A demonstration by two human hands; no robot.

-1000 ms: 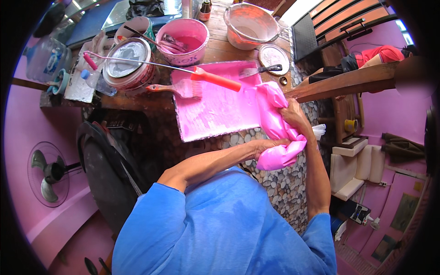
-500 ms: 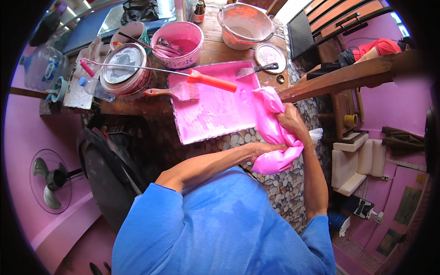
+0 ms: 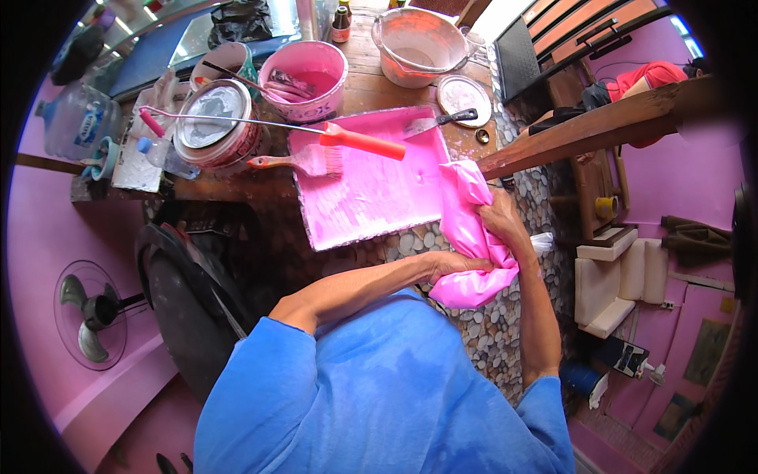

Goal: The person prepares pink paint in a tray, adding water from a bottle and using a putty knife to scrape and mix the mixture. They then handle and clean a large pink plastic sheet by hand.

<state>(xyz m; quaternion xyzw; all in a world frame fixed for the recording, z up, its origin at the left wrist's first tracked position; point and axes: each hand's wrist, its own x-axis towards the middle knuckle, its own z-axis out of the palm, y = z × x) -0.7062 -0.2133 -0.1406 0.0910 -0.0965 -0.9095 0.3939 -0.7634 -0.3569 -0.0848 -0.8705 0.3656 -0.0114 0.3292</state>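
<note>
Both hands grip a glossy pink plastic bag (image 3: 462,197), twisted and crumpled, which seems to be full of or coated with pink paint. My left hand (image 3: 458,267) is closed on its lower part, near my body. My right hand (image 3: 503,217) wraps around it higher up, at the right. A whitish translucent end (image 3: 542,242) sticks out beyond my right forearm. The bag's upper end lies against the right edge of a pink paint tray (image 3: 363,205). Across the tray rest a paint roller's orange handle (image 3: 363,141), a paintbrush (image 3: 308,161) and a black-handled scraper (image 3: 442,121).
On the wooden table stand a pink bucket (image 3: 316,63), a lidded paint tub (image 3: 213,138), a grey bucket (image 3: 418,47) and a round lid (image 3: 458,95). A wooden beam (image 3: 600,126) juts in at right; beyond it is a person in red (image 3: 647,77). A black chair (image 3: 181,292) stands left.
The bag and both hands have shifted slightly down, toward my body. Both hands keep their hold on it. The things on the table stay as they were.
</note>
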